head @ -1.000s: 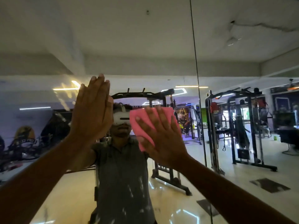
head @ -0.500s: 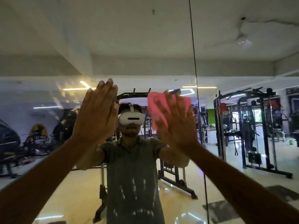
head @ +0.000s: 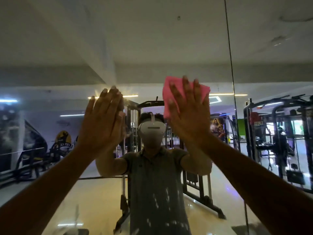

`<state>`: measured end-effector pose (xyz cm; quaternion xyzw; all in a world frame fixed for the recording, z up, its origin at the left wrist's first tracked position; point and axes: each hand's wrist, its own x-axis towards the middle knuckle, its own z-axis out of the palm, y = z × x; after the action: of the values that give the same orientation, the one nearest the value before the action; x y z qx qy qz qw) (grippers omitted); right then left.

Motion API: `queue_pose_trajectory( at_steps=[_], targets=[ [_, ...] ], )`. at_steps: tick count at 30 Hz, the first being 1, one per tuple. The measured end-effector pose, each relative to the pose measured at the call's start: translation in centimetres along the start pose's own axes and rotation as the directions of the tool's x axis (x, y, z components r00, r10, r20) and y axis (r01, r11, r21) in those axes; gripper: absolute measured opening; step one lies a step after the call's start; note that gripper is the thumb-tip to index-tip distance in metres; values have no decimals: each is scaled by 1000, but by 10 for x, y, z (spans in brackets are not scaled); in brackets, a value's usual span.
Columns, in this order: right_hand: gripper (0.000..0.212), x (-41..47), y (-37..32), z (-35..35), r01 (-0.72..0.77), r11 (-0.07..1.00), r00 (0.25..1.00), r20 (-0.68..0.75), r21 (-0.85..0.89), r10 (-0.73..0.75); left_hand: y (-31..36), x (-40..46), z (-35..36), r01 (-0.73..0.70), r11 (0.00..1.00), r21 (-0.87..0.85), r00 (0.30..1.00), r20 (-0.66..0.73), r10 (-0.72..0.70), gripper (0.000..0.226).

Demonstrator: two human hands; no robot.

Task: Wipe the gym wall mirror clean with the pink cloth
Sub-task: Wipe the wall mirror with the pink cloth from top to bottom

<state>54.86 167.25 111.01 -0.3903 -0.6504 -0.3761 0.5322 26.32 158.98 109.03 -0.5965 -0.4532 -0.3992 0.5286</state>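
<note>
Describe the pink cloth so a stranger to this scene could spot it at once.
Start at the wall mirror, then find the dark vertical seam right of centre. Just left of the seam, the right hand presses the pink cloth flat to the glass with straight fingers. It is the only bright pink thing; the left hand is bare.

- I see the right hand (head: 189, 116) has carried the pink cloth (head: 171, 97) upward across the mirror (head: 152, 48), from chest-side to above the reflected headset (head: 152, 132).
- Its fingers (head: 185, 85) now point upward rather than leftward.
</note>
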Motion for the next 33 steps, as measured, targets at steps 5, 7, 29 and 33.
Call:
queue_pose_trajectory(
  at_steps=[5,7,29,33],
  targets=[
    [72,50,-94,8,29,999,1000,-6,-45,-29,-39,6,-10,-1,1000,-28,999,47,2,57],
    [71,1,-116,17,211,976,977,23,-43,-210,-52,4,-13,-30,999,-33,998,55,32,56],
    [71,18,-208,31,-27,996,999,19,-85,29,-149,-35,-21,-32,992,-123,999,17,34,61],
    [67,-74,-191,35,238,971,960,152,3,-236,-153,-37,-20,-12,994,-110,1000,16,14,60]
  ],
)
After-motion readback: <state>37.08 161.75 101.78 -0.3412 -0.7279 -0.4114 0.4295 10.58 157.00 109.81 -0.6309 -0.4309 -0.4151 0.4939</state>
